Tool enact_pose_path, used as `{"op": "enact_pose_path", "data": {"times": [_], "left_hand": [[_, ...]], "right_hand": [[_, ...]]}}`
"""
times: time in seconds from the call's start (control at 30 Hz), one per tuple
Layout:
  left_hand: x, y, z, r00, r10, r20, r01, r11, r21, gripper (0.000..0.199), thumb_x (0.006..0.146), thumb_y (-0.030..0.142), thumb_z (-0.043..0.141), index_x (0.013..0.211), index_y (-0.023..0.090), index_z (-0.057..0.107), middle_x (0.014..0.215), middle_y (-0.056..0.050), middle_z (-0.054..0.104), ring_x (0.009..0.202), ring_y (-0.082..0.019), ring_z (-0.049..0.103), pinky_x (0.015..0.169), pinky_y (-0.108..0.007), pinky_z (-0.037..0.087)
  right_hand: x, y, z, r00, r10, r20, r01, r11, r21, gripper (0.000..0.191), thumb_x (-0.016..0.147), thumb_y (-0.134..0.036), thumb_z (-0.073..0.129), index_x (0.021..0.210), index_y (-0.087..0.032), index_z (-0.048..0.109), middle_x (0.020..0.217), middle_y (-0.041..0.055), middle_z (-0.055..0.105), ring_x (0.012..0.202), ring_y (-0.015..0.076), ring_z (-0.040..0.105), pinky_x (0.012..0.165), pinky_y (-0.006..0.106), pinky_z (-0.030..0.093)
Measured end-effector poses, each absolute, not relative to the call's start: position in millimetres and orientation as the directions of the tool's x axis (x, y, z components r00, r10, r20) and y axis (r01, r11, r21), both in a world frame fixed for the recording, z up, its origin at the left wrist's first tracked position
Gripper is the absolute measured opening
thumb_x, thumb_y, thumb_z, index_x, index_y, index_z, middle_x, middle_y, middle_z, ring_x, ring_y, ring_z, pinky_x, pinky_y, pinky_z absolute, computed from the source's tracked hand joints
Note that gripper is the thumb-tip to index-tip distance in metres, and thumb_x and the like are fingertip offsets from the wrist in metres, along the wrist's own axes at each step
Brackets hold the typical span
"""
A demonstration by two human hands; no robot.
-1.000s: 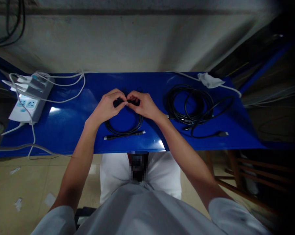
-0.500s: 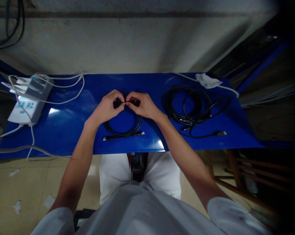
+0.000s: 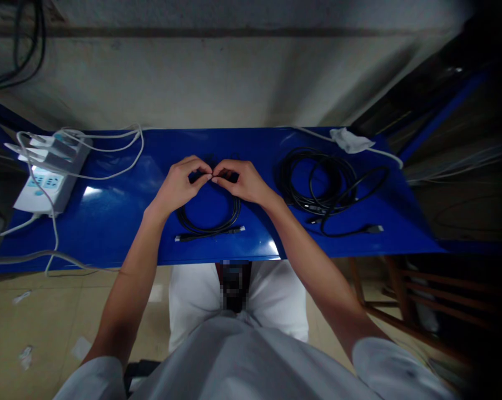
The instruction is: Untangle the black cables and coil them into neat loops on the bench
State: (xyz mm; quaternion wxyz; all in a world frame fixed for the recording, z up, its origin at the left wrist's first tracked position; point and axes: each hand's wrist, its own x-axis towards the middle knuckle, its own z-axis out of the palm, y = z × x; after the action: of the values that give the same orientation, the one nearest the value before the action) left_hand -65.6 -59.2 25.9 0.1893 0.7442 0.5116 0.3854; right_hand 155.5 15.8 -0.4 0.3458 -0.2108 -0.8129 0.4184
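A coil of black cable lies on the blue tabletop, with its two metal-tipped plugs near the front edge. Over the far side of this coil, my left hand pinches with thumb and forefinger. Opposite it, my right hand makes the same pinch, and the fingertips of both nearly touch. A thin dark strand seems to be between them, too small to name. The fingers hide the coil's far part.
To the right lies a larger loose coil of black cable with several plugs. A white power strip with plugs and white cords occupies the left end. At the back right, a white wrapped lump sits on a cord. A wall stands behind.
The fingertips of both hands have drawn slightly closer together over the coil. The view has shifted a little; the cables lie as before.
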Motion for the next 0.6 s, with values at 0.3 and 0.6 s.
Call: {"op": "enact_pose_path", "data": {"times": [0.3, 0.6], "left_hand": [[-64.8, -59.8, 24.2, 0.13, 0.926, 0.354, 0.633, -0.352, 0.69, 0.005, 0.101, 0.021, 0.071, 0.101, 0.022, 0.076, 0.103, -0.005, 0.079, 0.099, -0.023, 0.073, 0.09, -0.039, 0.055], [-64.0, -59.5, 24.2, 0.126, 0.925, 0.359, 0.62, -0.356, 0.699, 0.006, 0.102, 0.02, 0.07, 0.103, 0.022, 0.076, 0.104, -0.005, 0.079, 0.099, -0.023, 0.074, 0.091, -0.039, 0.056]], "right_hand": [[155.9, 14.3, 2.1, -0.673, 0.633, 0.382, 0.051, 0.555, -0.83, 0.015, 0.102, -0.035, 0.071, 0.101, -0.021, 0.077, 0.1, 0.0038, 0.08, 0.087, 0.0208, 0.072, 0.085, 0.034, 0.055], [154.8, 16.6, -0.9, -0.655, 0.647, 0.389, 0.044, 0.548, -0.836, 0.019, 0.103, -0.038, 0.073, 0.098, -0.02, 0.075, 0.101, 0.0051, 0.077, 0.087, 0.0207, 0.07, 0.083, 0.035, 0.053]]}}
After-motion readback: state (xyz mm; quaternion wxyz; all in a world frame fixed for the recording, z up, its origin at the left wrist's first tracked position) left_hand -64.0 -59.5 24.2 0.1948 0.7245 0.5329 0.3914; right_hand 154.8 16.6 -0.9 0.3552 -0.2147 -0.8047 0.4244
